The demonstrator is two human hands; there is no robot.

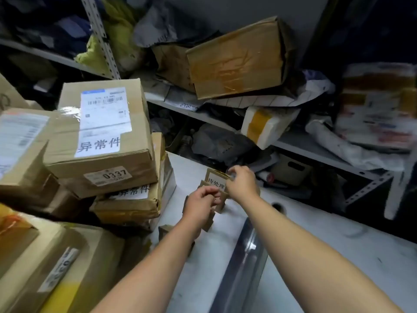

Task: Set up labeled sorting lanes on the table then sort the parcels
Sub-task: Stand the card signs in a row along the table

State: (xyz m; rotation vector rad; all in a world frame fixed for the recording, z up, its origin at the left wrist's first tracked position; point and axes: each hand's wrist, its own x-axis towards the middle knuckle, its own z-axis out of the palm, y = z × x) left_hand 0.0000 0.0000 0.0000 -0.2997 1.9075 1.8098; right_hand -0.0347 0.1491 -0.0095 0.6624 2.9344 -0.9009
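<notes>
right hand point(242, 182) pinches the 待处理 card point(214, 177) upright, one o'clock of left hand point(200, 203) (probably gripping spare cards point(221, 203)), to mark a lane.

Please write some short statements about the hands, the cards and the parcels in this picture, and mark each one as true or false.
1. The right hand pinches a label card with printed characters. True.
2. The top box of the stack bears a sticker reading 0337. True.
3. The left hand is empty. False: it pinches brown cards.
4. The top box stands to the right of both hands. False: it stands to their left.
</notes>
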